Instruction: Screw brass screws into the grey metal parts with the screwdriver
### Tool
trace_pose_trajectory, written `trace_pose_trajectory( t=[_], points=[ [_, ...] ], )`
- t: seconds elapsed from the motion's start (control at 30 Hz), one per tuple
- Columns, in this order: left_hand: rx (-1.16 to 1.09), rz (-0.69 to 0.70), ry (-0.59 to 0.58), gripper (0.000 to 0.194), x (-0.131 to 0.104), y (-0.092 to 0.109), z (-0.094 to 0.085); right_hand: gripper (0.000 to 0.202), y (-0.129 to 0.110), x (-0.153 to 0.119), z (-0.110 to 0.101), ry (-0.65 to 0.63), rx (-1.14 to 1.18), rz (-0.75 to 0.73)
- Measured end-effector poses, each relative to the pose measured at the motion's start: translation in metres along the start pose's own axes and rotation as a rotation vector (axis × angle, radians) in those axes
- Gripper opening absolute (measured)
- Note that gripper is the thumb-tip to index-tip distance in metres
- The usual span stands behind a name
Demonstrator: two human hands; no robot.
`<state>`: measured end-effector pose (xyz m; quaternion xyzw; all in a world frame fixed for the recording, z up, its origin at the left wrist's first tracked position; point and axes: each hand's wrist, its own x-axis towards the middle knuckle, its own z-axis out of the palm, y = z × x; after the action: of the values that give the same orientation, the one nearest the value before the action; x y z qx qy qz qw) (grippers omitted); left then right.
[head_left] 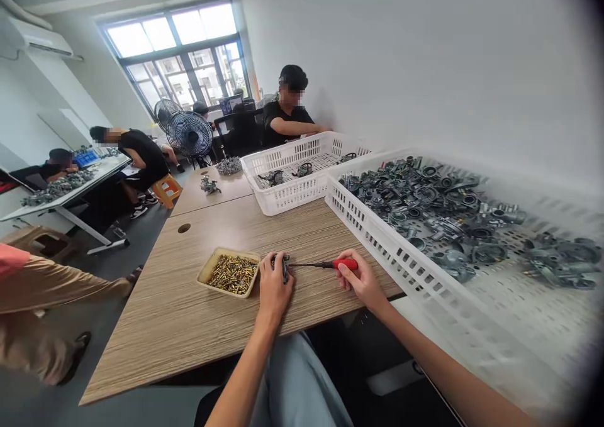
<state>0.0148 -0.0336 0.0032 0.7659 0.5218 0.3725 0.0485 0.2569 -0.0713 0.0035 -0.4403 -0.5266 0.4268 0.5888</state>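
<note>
Currently, the left hand (276, 287) is grasping a carburetor (285, 268), fingers over its top, much of the casting hidden. The right hand (359, 281) is closed around the red handle of a screwdriver (346, 264), its shaft lying roughly level and pointing left at the part. Tip meets or nearly meets the casting; seating cannot be made out.

Location: carburetor at the near side of the wood-grain table (165, 326), just right of a plastic tub (206, 265) of brass fittings (232, 276). Slotted white crate (377, 235) to the right, heaped with castings (425, 194); second crate (297, 195) farther off, three assemblies inside.

Main hazard, my reading: blade slipping out of its slot. Cause would be a shaft off the screw's axis, or push without enough seating. Left fingers sit close to the tip, so a slip could jab them or scratch the metal.

Second: the casting looks irregular and has only the hand for a clamp, no fixture visible. Hard turning could twist it in the grip.

Third: tub stands right beside the left hand. A jerk leftward could knock it and scatter fittings. Small pieces, probably easy to lose over the near edge.
</note>
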Motion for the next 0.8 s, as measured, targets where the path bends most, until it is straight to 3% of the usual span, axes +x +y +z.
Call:
trace_pose_trajectory(
  t=[0.8],
  points=[
    [0.023, 0.013, -0.017, 0.059, 0.0013, 0.0021, -0.0020, 0.028, -0.0054, -0.0018, 0.0001, 0.001, 0.004, -0.014]
  ],
)
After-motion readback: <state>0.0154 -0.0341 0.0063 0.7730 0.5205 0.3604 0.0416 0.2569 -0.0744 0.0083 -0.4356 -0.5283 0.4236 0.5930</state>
